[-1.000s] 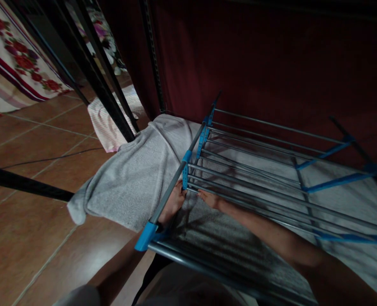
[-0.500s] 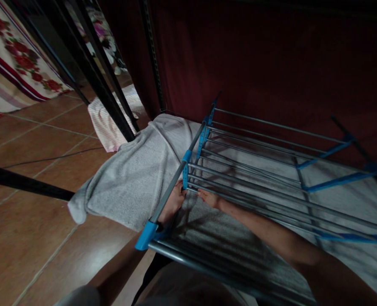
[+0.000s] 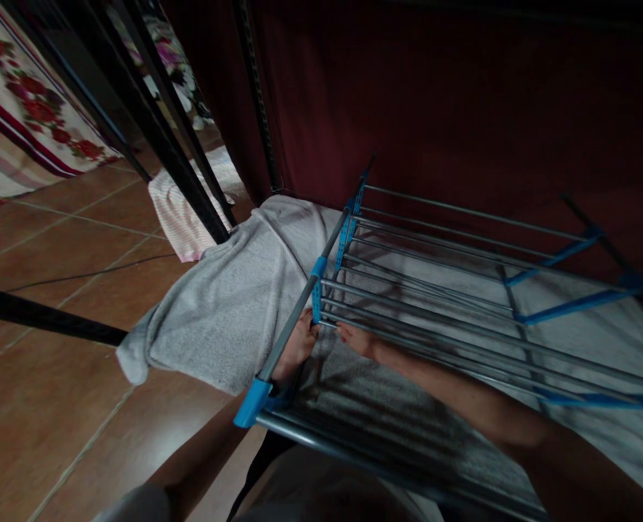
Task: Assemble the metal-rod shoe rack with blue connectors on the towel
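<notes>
A clothes drying rack with grey metal rods and blue plastic joints (image 3: 317,297) lies across the middle and right. My left hand (image 3: 298,342) reaches under its side tube, with fingers closed around the lower end of the perforated blue bracket. Just to the right, my right hand (image 3: 354,339) pinches the end part of a thin metal rod (image 3: 329,324) beside that bracket. The two hands are a short gap apart. Where the rod meets the bracket is partly hidden by my left fingers.
Beneath the rack spreads a grey blanket (image 3: 212,312) over a brown tiled floor (image 3: 38,384). Black metal posts (image 3: 185,167) stand at the left, by a pink striped cloth (image 3: 177,210). A dark red curtain (image 3: 451,109) hangs behind. A thin cable (image 3: 93,271) crosses the tiles.
The rack's near corner has shifted very slightly to the right. Both hands stay at the same bracket and rod, and the right fingers look a little more closed.
</notes>
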Tool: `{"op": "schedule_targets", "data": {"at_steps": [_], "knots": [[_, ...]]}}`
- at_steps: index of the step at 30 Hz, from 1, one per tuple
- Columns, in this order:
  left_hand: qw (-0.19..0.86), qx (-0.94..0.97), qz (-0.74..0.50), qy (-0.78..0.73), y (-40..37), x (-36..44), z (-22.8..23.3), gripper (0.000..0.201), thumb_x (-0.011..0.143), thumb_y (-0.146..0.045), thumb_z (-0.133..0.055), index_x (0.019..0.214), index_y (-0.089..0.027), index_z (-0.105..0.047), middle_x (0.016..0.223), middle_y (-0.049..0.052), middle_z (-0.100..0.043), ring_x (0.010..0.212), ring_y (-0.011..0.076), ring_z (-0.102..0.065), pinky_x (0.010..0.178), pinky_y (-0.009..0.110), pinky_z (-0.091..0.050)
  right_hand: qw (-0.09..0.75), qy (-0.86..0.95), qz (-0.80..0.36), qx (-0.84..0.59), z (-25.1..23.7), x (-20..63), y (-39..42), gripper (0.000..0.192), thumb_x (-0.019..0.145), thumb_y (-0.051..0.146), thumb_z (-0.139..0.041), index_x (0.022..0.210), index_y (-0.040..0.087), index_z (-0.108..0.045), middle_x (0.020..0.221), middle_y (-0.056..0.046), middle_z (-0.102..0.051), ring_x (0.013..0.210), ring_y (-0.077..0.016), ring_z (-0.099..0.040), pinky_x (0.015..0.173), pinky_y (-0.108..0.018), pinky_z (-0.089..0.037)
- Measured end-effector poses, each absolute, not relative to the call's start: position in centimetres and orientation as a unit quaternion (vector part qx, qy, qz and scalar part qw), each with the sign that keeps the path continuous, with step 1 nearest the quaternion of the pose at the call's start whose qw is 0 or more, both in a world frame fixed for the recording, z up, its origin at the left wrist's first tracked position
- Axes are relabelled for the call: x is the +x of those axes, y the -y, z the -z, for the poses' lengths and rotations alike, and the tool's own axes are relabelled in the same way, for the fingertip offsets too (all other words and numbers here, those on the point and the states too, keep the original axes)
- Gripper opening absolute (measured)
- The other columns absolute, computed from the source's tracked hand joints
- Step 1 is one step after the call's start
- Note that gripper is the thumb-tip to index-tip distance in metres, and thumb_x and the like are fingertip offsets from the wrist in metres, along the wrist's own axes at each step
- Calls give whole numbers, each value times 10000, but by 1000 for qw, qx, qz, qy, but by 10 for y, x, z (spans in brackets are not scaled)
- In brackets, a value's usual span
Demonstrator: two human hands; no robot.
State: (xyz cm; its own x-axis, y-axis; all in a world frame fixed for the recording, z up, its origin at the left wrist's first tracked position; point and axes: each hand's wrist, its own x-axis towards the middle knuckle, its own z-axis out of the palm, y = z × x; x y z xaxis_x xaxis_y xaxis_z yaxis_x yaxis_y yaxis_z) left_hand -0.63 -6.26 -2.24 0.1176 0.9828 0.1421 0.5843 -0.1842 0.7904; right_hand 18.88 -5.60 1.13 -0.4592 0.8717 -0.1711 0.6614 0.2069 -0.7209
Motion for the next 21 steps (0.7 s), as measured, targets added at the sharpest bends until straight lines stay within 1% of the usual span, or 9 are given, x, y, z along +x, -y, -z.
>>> {"op": "schedule_targets", "data": {"at_steps": [3,5,7,9,11,14,16,19,21], "knots": [[319,698,-351,-536,57,-12,18,223,821,-219,-553,1028,-180,-626,1125,112,-650,1090,264,-602,1012,407,-466,134,813,-304,-478,-31,191,74,524,834,80,-515,1338,215,-568,1345,-98,-605,1245,-283,-547,1072,-418,-421],[341,701,-354,-517,53,-17,18,223,817,-257,-553,1010,-177,-629,1121,109,-653,1068,259,-614,1006,413,-476,102,848,-267,-448,-51,195,91,621,751,30,-572,1349,196,-569,1443,-114,-530,1299,-303,-509,1092,-420,-408],[346,700,-350,-518,49,-21,19,218,811,-312,-565,974,-184,-632,1087,102,-662,1032,262,-624,989,422,-490,27,860,-300,-412,-80,201,106,509,718,15,-607,1191,188,-682,1320,-105,-634,1182,-292,-603,1012,-386,-476],[352,697,-353,-515,45,-22,19,230,806,-373,-579,945,-196,-626,1050,94,-667,1002,266,-627,964,423,-506,-85,833,-407,-364,-123,213,120,273,774,45,-607,937,207,-755,990,-32,-755,926,-220,-701,853,-305,-543],[363,695,-358,-506,45,-22,16,280,812,-437,-579,953,-198,-614,1031,92,-671,985,268,-630,950,422,-513,-147,787,-513,-311,-180,233,132,174,817,100,-629,813,222,-753,816,37,-750,830,-159,-708,775,-228,-542],[375,694,-334,-516,47,-20,4,378,814,-520,-569,990,-186,-595,1012,99,-684,966,281,-643,915,420,-523,-40,724,-608,-323,-280,288,157,207,878,249,-637,1044,178,-736,1005,14,-756,994,-142,-694,844,-198,-523],[359,697,-303,-542,48,-19,-4,404,800,-560,-561,962,-191,-590,968,100,-695,929,296,-652,870,425,-533,82,692,-587,-412,-337,340,181,320,890,307,-644,1160,144,-691,1109,-37,-736,1073,-163,-670,941,-253,-504],[310,710,-271,-571,45,-18,-10,405,772,-594,-535,891,-210,-586,891,98,-695,859,317,-662,797,434,-538,395,621,-422,-530,-374,435,223,330,912,379,-631,1163,172,-684,1086,-61,-738,1059,-187,-680,1021,-385,-464],[291,714,-257,-582,40,-19,-8,399,757,-596,-519,865,-218,-585,850,96,-690,832,329,-668,762,433,-539,565,523,-302,-563,-358,504,250,269,929,367,-586,1113,214,-708,1057,-76,-747,1015,-188,-696,986,-387,-466]]}}
